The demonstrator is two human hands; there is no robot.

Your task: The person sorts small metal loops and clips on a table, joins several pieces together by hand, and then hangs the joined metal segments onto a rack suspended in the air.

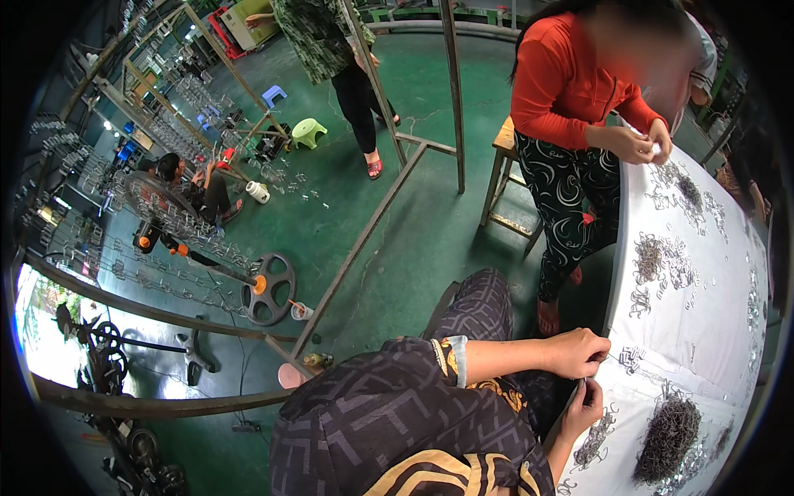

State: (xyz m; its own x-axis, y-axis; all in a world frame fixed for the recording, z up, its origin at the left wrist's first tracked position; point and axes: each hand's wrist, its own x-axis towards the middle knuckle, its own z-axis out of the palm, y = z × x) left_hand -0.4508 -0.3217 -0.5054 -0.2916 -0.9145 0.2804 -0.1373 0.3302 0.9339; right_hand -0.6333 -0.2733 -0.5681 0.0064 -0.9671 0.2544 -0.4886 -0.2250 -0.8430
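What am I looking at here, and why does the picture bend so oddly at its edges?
There is no machine: a person wears a wide fisheye camera on the head, looking down, which curves straight lines near the rim. The forearms from the lower part are the wearer's own. The left hand and right hand meet at the edge of a table covered in white cloth, their fingers pinching something small between them, too small to tell exactly. On the cloth lie heaps of small metal wire pieces, including a dark pile near the hands. Across the table a co-worker in an orange top handles similar small parts. To the left, on the green floor, stand metal racks hung with more pieces.
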